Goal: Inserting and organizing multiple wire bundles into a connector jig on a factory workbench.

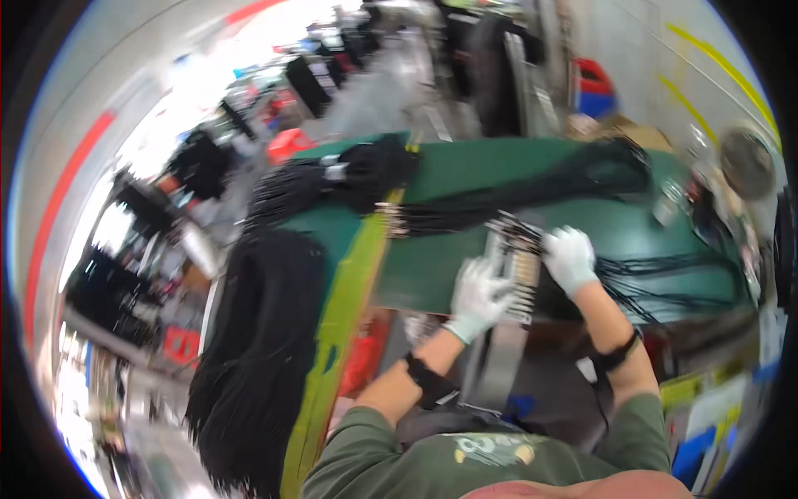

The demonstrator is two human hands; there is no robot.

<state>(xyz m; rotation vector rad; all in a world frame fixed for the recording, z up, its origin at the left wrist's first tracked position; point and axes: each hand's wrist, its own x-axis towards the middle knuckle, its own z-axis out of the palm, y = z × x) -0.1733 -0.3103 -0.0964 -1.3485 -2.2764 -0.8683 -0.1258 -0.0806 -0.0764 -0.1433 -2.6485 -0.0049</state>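
**Both gloved hands at the metal comb fixture with black wires**

My left hand (480, 293), in a white glove, lies on the left side of the metal comb fixture (517, 279) that stands at the near edge of the green table (465, 170). The fingers are bent and rest on the metal, but the picture is blurred and I cannot tell if they pinch anything.

My right hand (570, 259), also in a white glove, is at the right side of the same fixture. Its fingers are curled together over the black wires (657, 274) that go out to the right across the table. It seems to grip them, but the blur hides the fingertips.

More black wire bundles (532, 187) lie across the far part of the table. A big hank of black cords (258, 349) hangs down at the left, beside a yellow-green strip (332, 349). I wear dark straps on both wrists and a green shirt.
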